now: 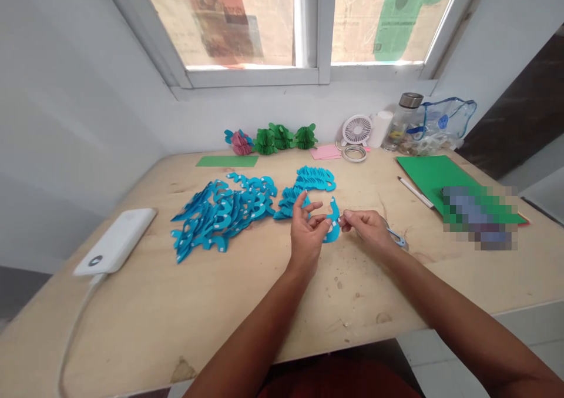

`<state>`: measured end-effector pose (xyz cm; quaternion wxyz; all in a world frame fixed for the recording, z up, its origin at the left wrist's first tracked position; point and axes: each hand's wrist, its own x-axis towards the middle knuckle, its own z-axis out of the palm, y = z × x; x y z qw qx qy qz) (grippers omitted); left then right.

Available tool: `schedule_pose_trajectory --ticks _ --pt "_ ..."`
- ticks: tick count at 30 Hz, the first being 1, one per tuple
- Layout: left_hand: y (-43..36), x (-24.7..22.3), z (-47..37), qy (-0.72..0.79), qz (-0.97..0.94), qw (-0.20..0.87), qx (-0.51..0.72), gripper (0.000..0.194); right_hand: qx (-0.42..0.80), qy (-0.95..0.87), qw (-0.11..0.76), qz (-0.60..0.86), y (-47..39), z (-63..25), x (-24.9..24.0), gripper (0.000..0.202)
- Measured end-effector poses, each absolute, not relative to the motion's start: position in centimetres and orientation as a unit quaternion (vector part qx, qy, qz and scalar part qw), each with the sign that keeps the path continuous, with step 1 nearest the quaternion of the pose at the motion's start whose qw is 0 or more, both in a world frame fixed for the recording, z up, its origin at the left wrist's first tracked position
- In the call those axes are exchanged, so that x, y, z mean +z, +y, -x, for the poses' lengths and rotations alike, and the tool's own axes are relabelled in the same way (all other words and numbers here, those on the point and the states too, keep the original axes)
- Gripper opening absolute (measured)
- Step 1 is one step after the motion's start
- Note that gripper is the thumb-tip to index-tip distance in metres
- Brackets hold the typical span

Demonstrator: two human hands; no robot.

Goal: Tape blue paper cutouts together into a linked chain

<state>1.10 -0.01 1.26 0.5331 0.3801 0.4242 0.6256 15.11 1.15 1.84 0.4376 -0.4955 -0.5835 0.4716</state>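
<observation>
My left hand pinches a curved blue paper cutout between thumb and finger, its other fingers raised. Small white patches show on the cutout. Close to its right edge, my right hand has thumb and forefinger pressed together; what they grip is too small to name. Folded blue paper pieces lie just behind my left hand, and a pleated blue stack sits farther back. To the left spreads a large heap of blue paper cutouts, many with white patches.
A light-blue tool is partly hidden by my right wrist. Right are a white pen and green sheets. A fan, tape roll, bottle and green paper figures line the back. A power bank lies left.
</observation>
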Motion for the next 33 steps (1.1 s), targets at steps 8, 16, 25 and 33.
schedule_pose_trajectory --ticks 8,16,25,33 --pt "0.2 1.0 -1.0 0.440 -0.374 0.524 0.627 0.074 0.489 -0.590 0.437 0.471 1.1 -15.0 1.9 0.048" --pt "0.2 0.6 -1.1 0.454 -0.411 0.500 0.612 0.073 0.452 -0.614 0.458 0.457 1.5 -15.6 1.9 0.043" --pt "-0.1 -0.1 -1.7 0.455 -0.439 0.503 0.589 0.071 0.434 -0.616 0.465 0.465 1.5 -15.7 2.2 0.040" --pt "0.8 2.4 0.6 0.472 -0.395 0.491 0.617 0.064 0.446 -0.608 0.488 0.440 1.4 -15.9 2.2 0.030"
